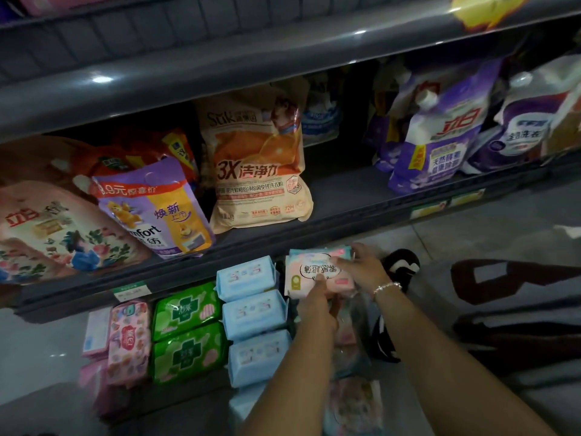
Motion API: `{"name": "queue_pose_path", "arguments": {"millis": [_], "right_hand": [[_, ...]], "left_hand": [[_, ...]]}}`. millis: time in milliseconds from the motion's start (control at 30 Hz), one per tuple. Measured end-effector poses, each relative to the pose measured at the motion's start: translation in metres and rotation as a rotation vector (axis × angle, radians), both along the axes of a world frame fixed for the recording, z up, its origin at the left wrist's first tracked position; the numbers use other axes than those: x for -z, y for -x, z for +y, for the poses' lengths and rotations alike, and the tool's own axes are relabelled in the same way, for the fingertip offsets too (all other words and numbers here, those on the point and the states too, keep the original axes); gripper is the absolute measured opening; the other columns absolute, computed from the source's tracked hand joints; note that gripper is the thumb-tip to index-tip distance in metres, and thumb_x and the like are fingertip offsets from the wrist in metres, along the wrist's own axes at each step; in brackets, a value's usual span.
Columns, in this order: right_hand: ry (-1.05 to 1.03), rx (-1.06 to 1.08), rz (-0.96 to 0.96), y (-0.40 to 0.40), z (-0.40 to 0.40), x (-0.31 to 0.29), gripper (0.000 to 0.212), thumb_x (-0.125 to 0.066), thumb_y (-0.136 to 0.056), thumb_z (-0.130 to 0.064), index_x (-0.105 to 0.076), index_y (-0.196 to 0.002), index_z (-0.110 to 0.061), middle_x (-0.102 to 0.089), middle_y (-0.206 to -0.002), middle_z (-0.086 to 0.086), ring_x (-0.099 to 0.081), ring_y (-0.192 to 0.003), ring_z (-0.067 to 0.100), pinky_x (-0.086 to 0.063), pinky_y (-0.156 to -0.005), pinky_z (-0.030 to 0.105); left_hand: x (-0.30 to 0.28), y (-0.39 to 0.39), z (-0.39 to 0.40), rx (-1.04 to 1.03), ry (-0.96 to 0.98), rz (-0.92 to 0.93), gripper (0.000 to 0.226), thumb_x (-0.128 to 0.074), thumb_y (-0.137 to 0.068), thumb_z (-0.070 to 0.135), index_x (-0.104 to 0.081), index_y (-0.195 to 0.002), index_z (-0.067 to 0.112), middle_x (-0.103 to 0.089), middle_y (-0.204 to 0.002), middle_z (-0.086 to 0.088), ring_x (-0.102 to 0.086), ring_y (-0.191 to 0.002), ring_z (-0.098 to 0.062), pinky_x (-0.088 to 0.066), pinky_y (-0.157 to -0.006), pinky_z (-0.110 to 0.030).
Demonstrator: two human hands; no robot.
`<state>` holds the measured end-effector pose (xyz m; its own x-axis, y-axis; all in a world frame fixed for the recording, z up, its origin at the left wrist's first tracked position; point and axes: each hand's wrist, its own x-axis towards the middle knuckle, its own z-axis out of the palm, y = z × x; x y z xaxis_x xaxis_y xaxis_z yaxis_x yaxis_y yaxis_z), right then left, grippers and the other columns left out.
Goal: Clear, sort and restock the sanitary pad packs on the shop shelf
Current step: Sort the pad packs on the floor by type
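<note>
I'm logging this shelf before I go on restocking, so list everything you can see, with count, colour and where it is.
Blue packs: three clearly seen, light blue, stacked in a column on the bottom shelf, centre.
Green packs: two, green, stacked left of the blue packs.
Pink packs: several, pink, left end of the bottom shelf; exact count unclear.
Held pack: one, pink and white, right of the blue column, held in both hands.
Detergent bags: several, beige and orange, purple, and floral pink, on the shelf above.
Purple pouches: at least two, purple and white, right end of that shelf.
Price tags: green and white, on the shelf edges.
Left hand: grips the held pack's lower edge.
Right hand: grips its right side, bracelet on the wrist.
</note>
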<state>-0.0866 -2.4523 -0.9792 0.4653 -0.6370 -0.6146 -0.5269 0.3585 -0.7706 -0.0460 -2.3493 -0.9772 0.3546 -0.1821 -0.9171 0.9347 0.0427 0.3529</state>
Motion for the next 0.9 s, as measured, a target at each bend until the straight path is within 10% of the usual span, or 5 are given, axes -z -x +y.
{"name": "queue_pose_path", "arguments": {"millis": [133, 333, 500, 633, 900], "right_hand": [[0.098, -0.087, -0.036, 0.002, 0.005, 0.031, 0.061, -0.068, -0.081, 0.010, -0.045, -0.135, -0.005, -0.057, -0.128, 0.012, -0.058, -0.103, 0.019, -0.052, -0.062, 0.013], [0.093, 0.001, 0.021, 0.001, 0.012, 0.042, 0.058, -0.073, -0.079, 0.004, -0.053, -0.131, -0.013, -0.061, -0.125, 0.012, -0.066, -0.096, 0.023, -0.061, -0.072, 0.040], [0.264, 0.029, -0.058, 0.009, 0.021, 0.010, 0.047, -0.071, -0.086, -0.010, -0.057, -0.131, -0.011, -0.059, -0.123, 0.002, -0.059, -0.100, 0.012, -0.049, -0.075, 0.011], [0.421, 0.000, -0.168, 0.009, 0.033, -0.038, 0.047, -0.072, -0.086, -0.024, -0.058, -0.131, -0.019, -0.059, -0.127, -0.003, -0.057, -0.111, 0.010, -0.044, -0.094, 0.023], [0.976, -0.156, -0.248, 0.000, 0.035, -0.157, 0.045, -0.060, -0.092, -0.040, -0.056, -0.133, -0.023, -0.059, -0.132, -0.004, -0.052, -0.122, 0.013, -0.040, -0.100, 0.027]], "left_hand": [[0.020, -0.003, -0.004, 0.012, 0.002, -0.005, 0.030, -0.064, -0.091, 0.009, -0.058, -0.119, -0.001, -0.067, -0.098, -0.020, -0.065, -0.075, -0.030, -0.057, -0.057, -0.035], [0.024, -0.010, 0.004, 0.080, -0.018, 0.014, 0.036, -0.061, -0.094, 0.027, -0.059, -0.120, 0.003, -0.067, -0.108, -0.023, -0.068, -0.084, -0.033, -0.060, -0.066, -0.040], [-0.011, -0.016, 0.016, 0.270, -0.063, -0.047, 0.035, -0.052, -0.098, 0.038, -0.056, -0.109, 0.005, -0.067, -0.095, -0.018, -0.066, -0.083, -0.030, -0.056, -0.057, -0.034], [-0.048, -0.025, 0.025, 0.566, -0.299, -0.531, 0.039, -0.045, -0.097, 0.045, -0.051, -0.113, 0.009, -0.061, -0.115, -0.013, -0.062, -0.101, -0.030, -0.052, -0.088, -0.041], [-0.164, -0.048, 0.045, 0.801, -0.426, -1.497, 0.047, -0.044, -0.099, 0.038, -0.039, -0.139, 0.014, -0.044, -0.138, -0.008, -0.049, -0.119, -0.026, -0.042, -0.094, -0.036]]}}
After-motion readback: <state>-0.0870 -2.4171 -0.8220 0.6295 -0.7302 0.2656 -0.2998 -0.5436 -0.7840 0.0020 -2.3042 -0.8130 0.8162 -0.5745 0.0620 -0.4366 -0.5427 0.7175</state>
